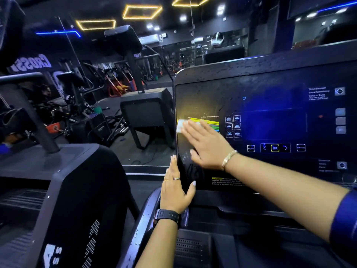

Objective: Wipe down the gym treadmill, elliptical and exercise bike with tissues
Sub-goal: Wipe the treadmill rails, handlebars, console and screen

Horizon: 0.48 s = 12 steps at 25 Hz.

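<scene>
A large dark console screen [270, 120] of the machine fills the right half of the view, lit with icons and an OK button. My right hand [208, 146] lies flat with straight fingers on the screen's left part and presses a white tissue [181, 126] against it; the tissue shows past my fingertips. My left hand [176, 188] rests against the console's lower left edge, fingers straight along the side and thumb on the front. A grey handlebar [143, 225] runs down below that hand.
Another black machine [63, 190] stands close on the left with an upright post. Further machines [146, 113] and a mirror wall with gym gear lie behind. The floor gap between the two machines is narrow.
</scene>
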Each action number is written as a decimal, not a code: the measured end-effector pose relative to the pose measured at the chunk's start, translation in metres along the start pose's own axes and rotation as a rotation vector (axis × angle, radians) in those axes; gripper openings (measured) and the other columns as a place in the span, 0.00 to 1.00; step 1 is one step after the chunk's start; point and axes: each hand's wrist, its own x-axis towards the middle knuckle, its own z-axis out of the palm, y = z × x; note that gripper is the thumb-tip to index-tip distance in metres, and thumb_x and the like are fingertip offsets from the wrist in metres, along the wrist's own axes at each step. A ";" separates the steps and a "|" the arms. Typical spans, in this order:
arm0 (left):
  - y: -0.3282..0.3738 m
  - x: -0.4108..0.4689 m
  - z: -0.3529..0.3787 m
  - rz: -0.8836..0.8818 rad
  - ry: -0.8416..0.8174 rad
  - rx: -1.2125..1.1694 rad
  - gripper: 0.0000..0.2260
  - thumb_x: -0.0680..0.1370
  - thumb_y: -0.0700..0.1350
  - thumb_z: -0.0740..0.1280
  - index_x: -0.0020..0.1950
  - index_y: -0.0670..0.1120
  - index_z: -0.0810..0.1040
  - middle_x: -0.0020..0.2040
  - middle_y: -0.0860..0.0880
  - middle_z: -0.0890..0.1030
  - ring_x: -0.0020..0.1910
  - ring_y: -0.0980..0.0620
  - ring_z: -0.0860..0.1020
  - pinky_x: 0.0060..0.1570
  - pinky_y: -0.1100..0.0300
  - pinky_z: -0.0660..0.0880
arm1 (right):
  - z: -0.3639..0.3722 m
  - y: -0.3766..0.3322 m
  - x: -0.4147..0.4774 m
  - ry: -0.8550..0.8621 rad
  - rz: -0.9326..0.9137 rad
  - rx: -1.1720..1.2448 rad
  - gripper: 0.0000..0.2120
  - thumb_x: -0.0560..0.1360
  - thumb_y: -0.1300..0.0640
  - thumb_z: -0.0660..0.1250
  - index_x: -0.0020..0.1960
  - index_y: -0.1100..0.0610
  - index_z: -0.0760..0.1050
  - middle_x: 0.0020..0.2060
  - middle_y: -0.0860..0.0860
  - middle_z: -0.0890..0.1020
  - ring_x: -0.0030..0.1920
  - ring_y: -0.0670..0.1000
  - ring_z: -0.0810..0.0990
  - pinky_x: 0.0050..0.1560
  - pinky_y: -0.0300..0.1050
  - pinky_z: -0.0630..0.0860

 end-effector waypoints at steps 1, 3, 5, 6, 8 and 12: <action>-0.001 -0.002 -0.002 -0.005 -0.011 -0.003 0.44 0.73 0.58 0.62 0.77 0.60 0.32 0.80 0.48 0.56 0.76 0.45 0.63 0.69 0.45 0.68 | 0.007 -0.014 -0.020 -0.007 -0.065 0.029 0.34 0.71 0.47 0.55 0.74 0.63 0.65 0.73 0.59 0.66 0.75 0.57 0.61 0.74 0.56 0.52; -0.004 -0.005 -0.004 -0.015 -0.039 -0.013 0.45 0.73 0.59 0.62 0.77 0.61 0.31 0.79 0.47 0.57 0.75 0.45 0.64 0.68 0.45 0.69 | 0.015 -0.032 -0.057 -0.064 -0.245 0.058 0.33 0.72 0.47 0.56 0.74 0.61 0.65 0.74 0.57 0.65 0.76 0.56 0.60 0.75 0.55 0.51; -0.006 -0.007 -0.006 -0.013 -0.063 0.000 0.44 0.73 0.59 0.62 0.79 0.55 0.35 0.80 0.51 0.53 0.75 0.46 0.63 0.69 0.47 0.68 | 0.017 -0.026 -0.068 -0.087 -0.335 0.019 0.32 0.73 0.48 0.55 0.74 0.60 0.65 0.73 0.56 0.66 0.75 0.54 0.62 0.75 0.55 0.51; -0.007 -0.008 -0.007 -0.016 -0.068 0.009 0.44 0.73 0.59 0.61 0.80 0.51 0.38 0.80 0.54 0.50 0.76 0.47 0.62 0.70 0.48 0.67 | 0.015 -0.021 -0.062 -0.074 -0.310 -0.016 0.31 0.73 0.48 0.54 0.74 0.60 0.66 0.73 0.56 0.67 0.75 0.54 0.63 0.75 0.55 0.52; -0.004 -0.007 -0.006 -0.033 -0.076 0.004 0.42 0.73 0.59 0.60 0.80 0.46 0.41 0.79 0.57 0.47 0.76 0.47 0.60 0.72 0.52 0.63 | 0.007 -0.012 -0.035 -0.037 -0.124 -0.032 0.31 0.74 0.49 0.52 0.73 0.60 0.66 0.73 0.57 0.68 0.74 0.55 0.64 0.74 0.57 0.53; 0.000 -0.006 -0.007 -0.083 -0.070 -0.047 0.38 0.74 0.56 0.53 0.79 0.45 0.42 0.79 0.56 0.48 0.77 0.50 0.57 0.72 0.46 0.63 | 0.007 -0.035 -0.019 -0.100 0.003 0.082 0.32 0.72 0.48 0.52 0.72 0.61 0.68 0.72 0.57 0.69 0.74 0.55 0.64 0.74 0.57 0.52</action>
